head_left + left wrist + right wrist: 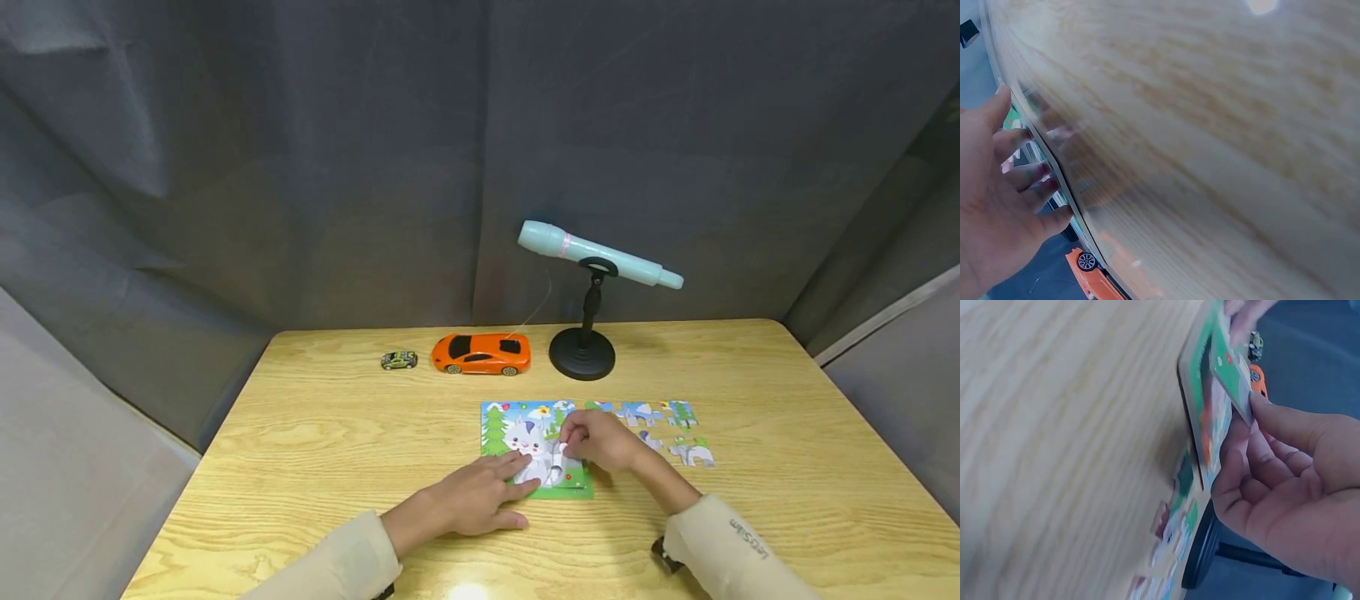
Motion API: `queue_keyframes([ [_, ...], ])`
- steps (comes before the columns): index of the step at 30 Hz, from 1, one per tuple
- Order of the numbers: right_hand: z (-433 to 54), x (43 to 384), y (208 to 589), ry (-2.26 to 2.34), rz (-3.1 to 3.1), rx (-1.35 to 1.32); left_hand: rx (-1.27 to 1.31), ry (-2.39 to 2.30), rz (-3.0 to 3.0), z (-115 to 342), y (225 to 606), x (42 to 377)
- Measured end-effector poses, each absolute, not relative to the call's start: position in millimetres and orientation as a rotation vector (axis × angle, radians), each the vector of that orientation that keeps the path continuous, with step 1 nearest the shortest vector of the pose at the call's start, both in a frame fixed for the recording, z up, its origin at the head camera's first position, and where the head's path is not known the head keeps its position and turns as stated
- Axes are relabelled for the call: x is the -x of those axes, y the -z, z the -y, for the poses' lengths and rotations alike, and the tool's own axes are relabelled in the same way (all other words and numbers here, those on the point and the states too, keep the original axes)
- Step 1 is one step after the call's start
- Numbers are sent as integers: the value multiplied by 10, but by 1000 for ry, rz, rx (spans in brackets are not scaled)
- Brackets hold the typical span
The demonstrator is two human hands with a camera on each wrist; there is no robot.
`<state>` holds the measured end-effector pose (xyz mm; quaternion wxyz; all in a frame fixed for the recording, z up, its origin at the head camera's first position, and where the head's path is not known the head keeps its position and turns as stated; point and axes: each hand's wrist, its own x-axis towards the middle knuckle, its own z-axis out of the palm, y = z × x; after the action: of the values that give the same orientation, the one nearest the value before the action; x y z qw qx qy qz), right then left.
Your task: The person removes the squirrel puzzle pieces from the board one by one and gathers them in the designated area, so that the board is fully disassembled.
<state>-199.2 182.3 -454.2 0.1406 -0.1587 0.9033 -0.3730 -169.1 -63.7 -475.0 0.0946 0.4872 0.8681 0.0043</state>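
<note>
A picture puzzle point(495, 427) with a white kitten, trees and a green border lies on the table. My left hand point(476, 497) is spread flat, its fingertips resting on the puzzle's lower left part; the left wrist view shows the fingers straight and apart. My right hand point(606, 442) is at the puzzle's right side. Its thumb and fingers pinch a puzzle piece point(1230, 375) with a green edge, tilted up from the board in the right wrist view. Loose puzzle pieces point(692, 452) lie just right of the puzzle.
Behind the puzzle, an orange toy car point(483, 355) and a small patterned toy car point(399, 360) stand near the wooden table's point(337, 433) back edge. Right of them, a light blue microphone point(626, 262) rests on a black stand point(582, 354). Dark cloth point(360, 167) hangs behind.
</note>
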Motion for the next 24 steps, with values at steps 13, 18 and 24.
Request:
queue_keyframes([
  [13, -2301, 1953, 4436, 1207, -2505, 498, -1459, 4, -2580, 642, 4749, 1686],
  [18, -2566, 1917, 4402, 1210, -2497, 492, -1457, 5, -2575, 630, 4748, 1689],
  [24, -2849, 1862, 4359, 1194, -2484, 421, -1452, 11, -2576, 619, 4740, 1696],
])
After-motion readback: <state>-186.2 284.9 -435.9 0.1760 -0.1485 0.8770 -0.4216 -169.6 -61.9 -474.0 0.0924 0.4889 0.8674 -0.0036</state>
